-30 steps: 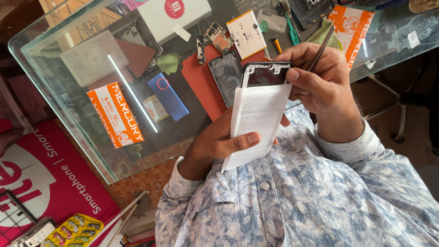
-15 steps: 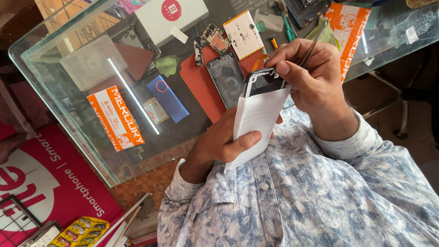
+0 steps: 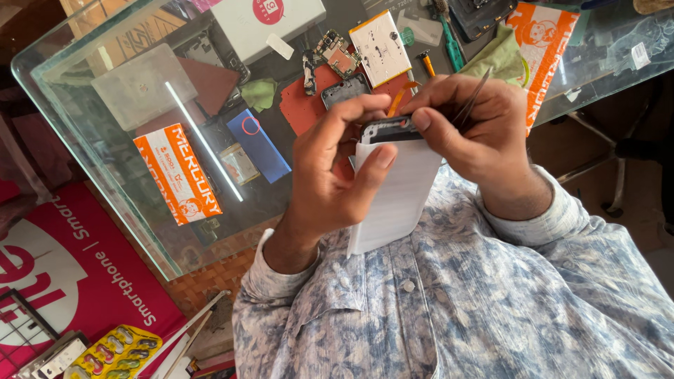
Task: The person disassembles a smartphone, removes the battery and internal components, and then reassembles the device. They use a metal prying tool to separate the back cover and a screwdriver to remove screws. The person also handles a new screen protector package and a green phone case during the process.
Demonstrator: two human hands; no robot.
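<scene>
My left hand [image 3: 330, 175] grips a phone [image 3: 388, 130] by its upper end, thumb laid across the white sheet [image 3: 393, 203] that covers its face. The phone is held upright in front of my chest, above the near edge of the glass table [image 3: 105, 175]. My right hand [image 3: 484, 140] presses its thumb and fingertips on the phone's dark top edge. That same hand holds thin metal tweezers [image 3: 472, 98], their tips pointing up and away from the phone. Both hands meet at the top of the phone.
On the glass table lie an orange packet [image 3: 177, 172], a blue flat piece [image 3: 260, 144], a red mat [image 3: 305, 105], a circuit board [image 3: 337, 52], a white plate [image 3: 380, 45], a green screwdriver [image 3: 449, 38] and a white box [image 3: 267, 21]. A pill blister [image 3: 116, 351] lies below left.
My left hand has slid up from the phone's lower half to its top. The right hand has closed onto the top edge, tweezers still in it. The phone sits lower and nearer.
</scene>
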